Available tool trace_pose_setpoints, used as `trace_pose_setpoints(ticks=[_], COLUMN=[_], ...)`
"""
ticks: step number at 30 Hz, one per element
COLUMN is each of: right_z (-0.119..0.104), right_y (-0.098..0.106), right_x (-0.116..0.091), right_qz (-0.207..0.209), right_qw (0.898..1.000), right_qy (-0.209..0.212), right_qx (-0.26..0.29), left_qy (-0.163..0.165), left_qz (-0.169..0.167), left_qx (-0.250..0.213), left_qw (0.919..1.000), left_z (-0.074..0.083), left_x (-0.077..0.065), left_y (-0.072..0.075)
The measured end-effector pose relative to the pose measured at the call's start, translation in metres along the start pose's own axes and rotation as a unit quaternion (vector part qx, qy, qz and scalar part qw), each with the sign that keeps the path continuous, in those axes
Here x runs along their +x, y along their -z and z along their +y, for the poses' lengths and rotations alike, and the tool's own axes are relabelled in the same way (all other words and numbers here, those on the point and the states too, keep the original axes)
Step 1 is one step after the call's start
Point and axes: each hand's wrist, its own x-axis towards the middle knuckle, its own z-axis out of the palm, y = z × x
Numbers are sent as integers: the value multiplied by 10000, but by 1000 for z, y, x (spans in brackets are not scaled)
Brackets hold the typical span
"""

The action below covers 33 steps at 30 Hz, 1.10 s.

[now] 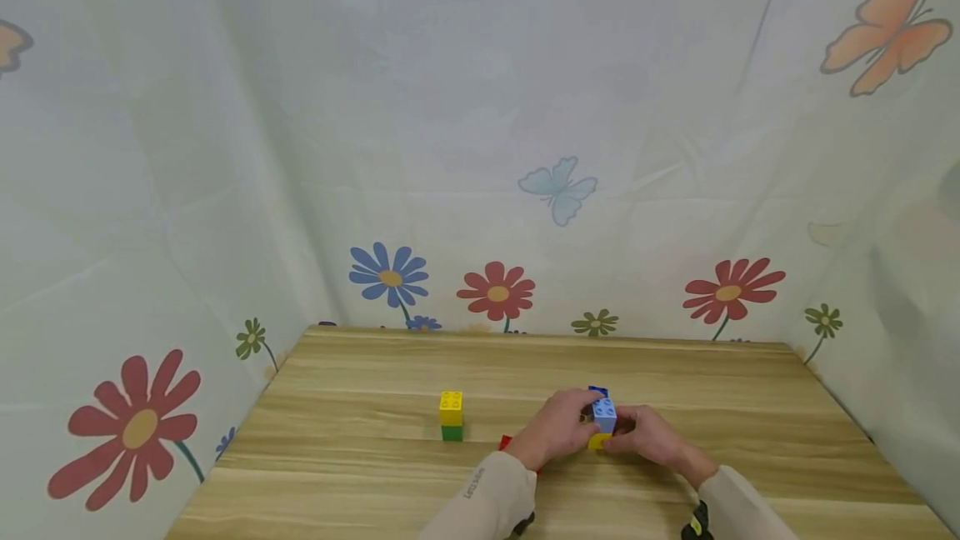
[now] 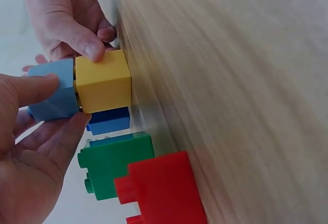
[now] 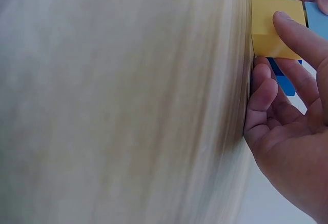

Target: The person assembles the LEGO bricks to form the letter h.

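Note:
In the head view my left hand (image 1: 561, 425) pinches a light blue toy building block (image 1: 604, 417) between thumb and fingers. Directly beneath it is a yellow block (image 1: 597, 442), which stands on the table. My right hand (image 1: 651, 437) grips that yellow block from the right, its thumb across one face in the right wrist view. A narrow gap with the yellow studs showing separates the two blocks in the left wrist view. Behind them is a dark blue block (image 1: 598, 391), partly hidden by my left hand.
A yellow block on a green one forms a small stack (image 1: 451, 415) to the left. A red block (image 2: 166, 193) and a green block (image 2: 118, 167) stand near my left hand. The wooden table (image 1: 360, 473) ends at a flower-printed curtain (image 1: 450, 148).

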Motion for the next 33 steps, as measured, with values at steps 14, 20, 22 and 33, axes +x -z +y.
trace_pose_setpoints(ticks=[14,20,22,33], right_z=[0,-2,-3,-2], right_y=[0,1,1,2], right_x=[1,-1,-1,-1], right_qz=[-43,-48,-50,-81], right_qw=[10000,10000,10000,9999], right_qy=[-39,-61,-61,3], right_qx=[34,35,15,-141], left_qy=[11,53,77,-91], left_qz=[71,57,26,6], left_qx=[-161,-141,-156,-65], left_qw=[9998,9999,9998,9999], left_z=[-3,-3,-4,-7], left_x=[-2,-1,-1,-1], left_y=[-1,0,0,-1])
